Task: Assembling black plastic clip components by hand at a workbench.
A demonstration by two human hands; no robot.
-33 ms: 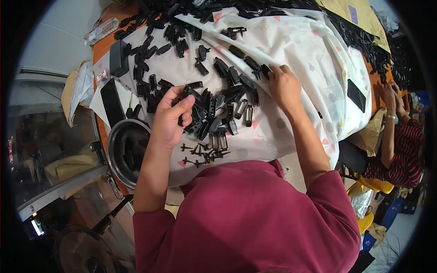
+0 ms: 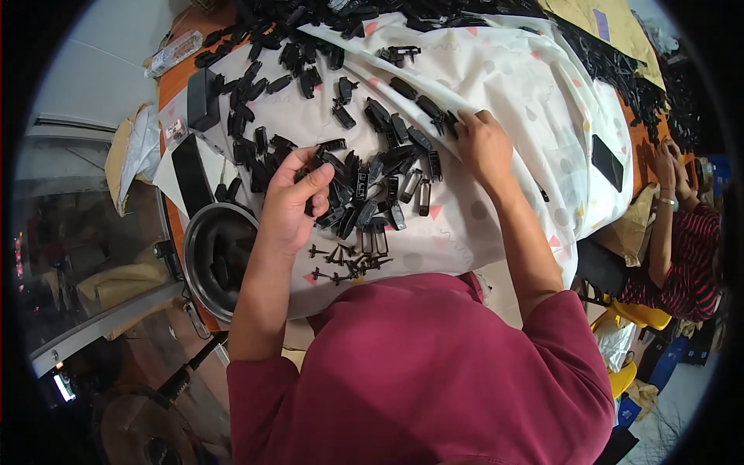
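Observation:
My left hand (image 2: 293,198) is closed, thumb against the curled fingers, around a small black plastic part (image 2: 322,158) that shows at the fingertips. It is raised beside a heap of black plastic parts (image 2: 362,182), some like open frames or clips. Farther right, my right hand (image 2: 484,143) has its fingertips pinched on a black plastic piece (image 2: 452,122) on the white patterned cloth (image 2: 496,77). The fingers partly hide that piece. Just beyond it lie two more black parts (image 2: 428,107). Thin black pin-like pieces (image 2: 353,266) are scattered near the cloth's front edge.
A metal bowl (image 2: 194,256) with dark parts stands left of my left forearm. A black box (image 2: 203,99), a plastic bottle (image 2: 174,53) and a phone (image 2: 606,163) are on the table. Many black parts (image 2: 372,11) cover the far edge. Another person's hands (image 2: 668,167) are at the right.

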